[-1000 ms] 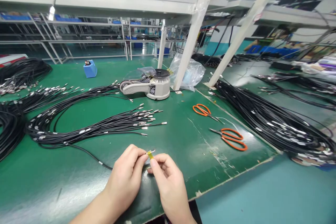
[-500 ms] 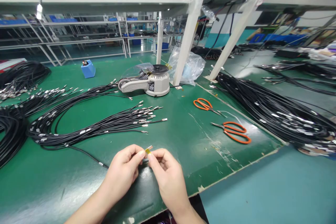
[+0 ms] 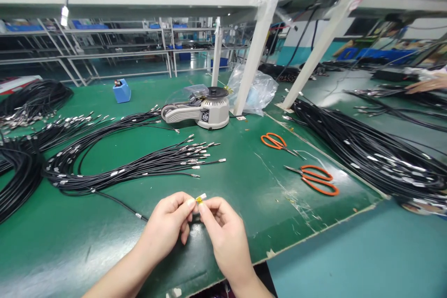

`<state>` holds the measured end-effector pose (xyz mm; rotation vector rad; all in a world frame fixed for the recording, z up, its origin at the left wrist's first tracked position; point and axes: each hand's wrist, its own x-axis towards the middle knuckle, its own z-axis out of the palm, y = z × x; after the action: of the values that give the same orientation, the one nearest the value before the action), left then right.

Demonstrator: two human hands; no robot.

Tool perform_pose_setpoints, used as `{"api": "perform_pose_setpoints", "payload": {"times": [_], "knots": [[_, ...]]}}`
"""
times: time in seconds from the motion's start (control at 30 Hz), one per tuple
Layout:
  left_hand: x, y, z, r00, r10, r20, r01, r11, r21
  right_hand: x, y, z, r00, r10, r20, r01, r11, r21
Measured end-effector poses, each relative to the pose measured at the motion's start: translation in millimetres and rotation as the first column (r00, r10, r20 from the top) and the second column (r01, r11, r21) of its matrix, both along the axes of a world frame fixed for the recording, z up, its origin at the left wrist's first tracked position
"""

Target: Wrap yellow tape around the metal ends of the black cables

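Note:
My left hand [image 3: 167, 221] is closed in a pinch on a black cable [image 3: 120, 203] near its end. That cable runs left to a bundle of black cables [image 3: 122, 174] with silvery tips. Yellow tape [image 3: 199, 199] sits around the cable end, just below its bright metal tip [image 3: 203, 195]. My right hand [image 3: 225, 230] pinches at the tape from the other side, thumb and forefinger closed. Both hands' fingertips hide part of the tape, so how far it is wrapped I cannot tell.
Behind the bundle stands a grey tape dispenser [image 3: 211, 111], with a blue holder [image 3: 121, 91] farther left. Two orange-handled scissors [image 3: 274, 141] lie on the right. More cables [image 3: 370, 149] cover the right side. Another person's hand [image 3: 429, 85] reaches in at the right edge. White posts [image 3: 263, 37] hold a shelf.
The metal tip has turned and now shows bright silver. My fingers stay at the tape. The whole view has shifted slightly, and another person's hand has appeared at the right edge.

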<state>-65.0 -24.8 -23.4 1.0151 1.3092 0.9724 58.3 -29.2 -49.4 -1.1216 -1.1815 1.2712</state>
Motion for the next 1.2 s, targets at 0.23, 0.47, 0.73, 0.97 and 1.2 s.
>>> {"api": "perform_pose_setpoints", "payload": {"times": [0.23,0.47,0.73,0.97,1.2], "knots": [[4,-6,-6.0,0.988,0.049,-0.147,-0.030,0.992,0.126,0,-4,4.4,0.998,-0.029,-0.049,0.028,1.000,-0.009],[3,-8,-5.7,0.982,0.049,-0.180,-0.024,0.990,0.139,-2,-4,-1.0,0.998,-0.037,-0.057,0.036,0.999,-0.015],[2,-5,-6.0,0.988,0.017,-0.155,0.000,0.994,0.107,-4,-1,-3.5,0.998,-0.033,-0.056,0.032,0.999,-0.005],[4,-6,-0.7,0.997,0.026,-0.074,-0.017,0.993,0.119,-6,-3,4.1,0.988,0.022,-0.155,-0.020,1.000,0.014],[4,-6,-1.0,0.998,0.040,-0.052,-0.033,0.991,0.131,-7,-6,8.3,0.987,0.034,-0.156,-0.034,0.999,0.003]]}}
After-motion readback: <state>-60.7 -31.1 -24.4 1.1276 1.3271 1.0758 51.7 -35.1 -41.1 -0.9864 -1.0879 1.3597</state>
